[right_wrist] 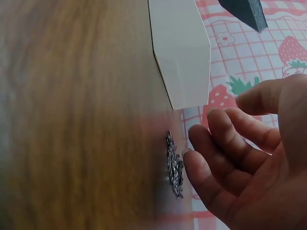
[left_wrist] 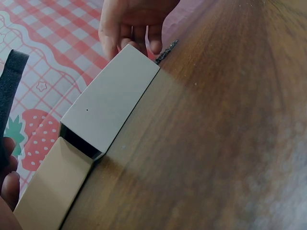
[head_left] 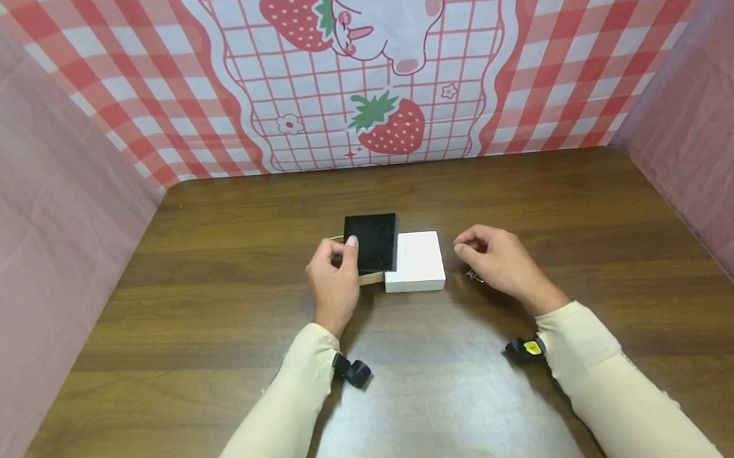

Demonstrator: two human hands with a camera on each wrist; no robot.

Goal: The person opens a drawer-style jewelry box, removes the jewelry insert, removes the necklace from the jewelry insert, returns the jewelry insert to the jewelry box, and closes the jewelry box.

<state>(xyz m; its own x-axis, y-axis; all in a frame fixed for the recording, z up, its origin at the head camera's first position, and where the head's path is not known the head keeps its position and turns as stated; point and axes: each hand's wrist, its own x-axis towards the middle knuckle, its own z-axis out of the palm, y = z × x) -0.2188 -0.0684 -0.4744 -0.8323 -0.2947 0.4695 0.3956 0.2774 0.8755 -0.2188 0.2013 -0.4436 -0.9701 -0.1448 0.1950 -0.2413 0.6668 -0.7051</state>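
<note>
My left hand pinches a square black foam pad by its left edge, thumb on top. The pad is raised over a small white box lying on the table. From the box's left end a beige inner drawer sticks out; the pad and hand hide much of it in the head view. My right hand is just right of the box with fingers loosely bent and nothing between them. Beneath and beside its fingertips, a small dark metal chain lies bunched on the wood.
The brown wooden table has a rounded far edge against a red-and-white checked cloth with strawberries. Pink cloth hangs on both sides. Black straps with small devices are on both wrists.
</note>
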